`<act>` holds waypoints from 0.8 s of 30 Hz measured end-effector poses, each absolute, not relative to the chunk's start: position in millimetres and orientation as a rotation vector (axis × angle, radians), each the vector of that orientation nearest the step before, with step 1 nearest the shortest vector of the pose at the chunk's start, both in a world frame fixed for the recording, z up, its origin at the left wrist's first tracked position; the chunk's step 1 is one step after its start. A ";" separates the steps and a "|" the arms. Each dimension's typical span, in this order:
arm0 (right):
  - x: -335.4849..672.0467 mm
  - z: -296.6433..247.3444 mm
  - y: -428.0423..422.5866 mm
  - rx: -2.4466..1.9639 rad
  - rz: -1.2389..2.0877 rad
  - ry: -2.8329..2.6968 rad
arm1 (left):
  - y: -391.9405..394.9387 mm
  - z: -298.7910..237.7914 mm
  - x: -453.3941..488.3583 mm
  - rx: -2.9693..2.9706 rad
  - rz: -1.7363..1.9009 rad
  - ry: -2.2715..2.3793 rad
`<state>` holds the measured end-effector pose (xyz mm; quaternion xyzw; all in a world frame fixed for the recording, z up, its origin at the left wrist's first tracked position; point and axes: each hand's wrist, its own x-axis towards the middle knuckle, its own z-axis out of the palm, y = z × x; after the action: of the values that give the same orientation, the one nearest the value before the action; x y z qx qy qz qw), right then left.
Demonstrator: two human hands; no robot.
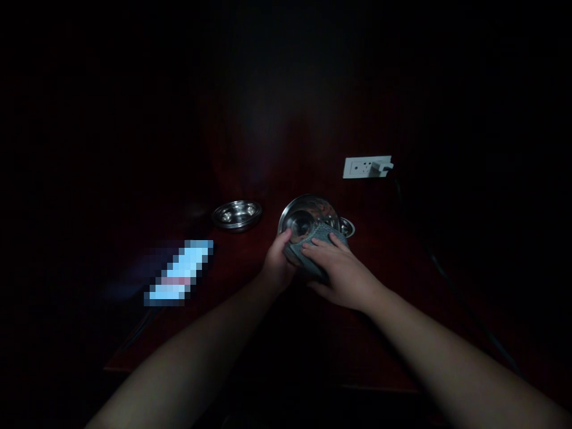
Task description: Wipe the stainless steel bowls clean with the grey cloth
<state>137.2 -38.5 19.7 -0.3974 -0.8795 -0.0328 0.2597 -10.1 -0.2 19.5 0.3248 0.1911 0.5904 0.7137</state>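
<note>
Head cam: L hand [279, 262] grips metal bowl [298, 223] (prob. light, slick; best by rim); R hand [344, 271] holds cloth [324, 232] beneath.

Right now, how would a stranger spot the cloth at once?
At the dark red table, the left hand holds a tilted, shiny metal bowl. The grey-green cloth lies against that bowl, partly covered by the right hand. Its dull, textured fabric sets it apart from the gleaming metal beside it.
</note>
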 end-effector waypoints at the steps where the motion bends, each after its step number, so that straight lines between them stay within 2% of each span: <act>1: 135.0 19.3 -39.0 -1.084 -0.100 -2.364 | -0.3 19.8 -10.1 0.709 1.305 0.419; 8: 127.0 14.5 -37.0 -1.137 -0.180 -2.298 | -5.7 25.8 -8.7 0.679 1.320 0.390; 19: 137.9 19.1 -39.7 -1.080 0.001 -2.405 | -3.3 20.8 -6.4 0.673 1.361 0.457; 24: 124.0 17.9 -43.3 -1.213 -0.088 -2.300 | -6.3 23.8 -2.6 0.621 1.380 0.444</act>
<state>124.0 -43.3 17.9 -0.4492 -0.8521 -0.0328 0.2667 -2.6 -6.3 23.8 0.2792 0.1997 0.6208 0.7049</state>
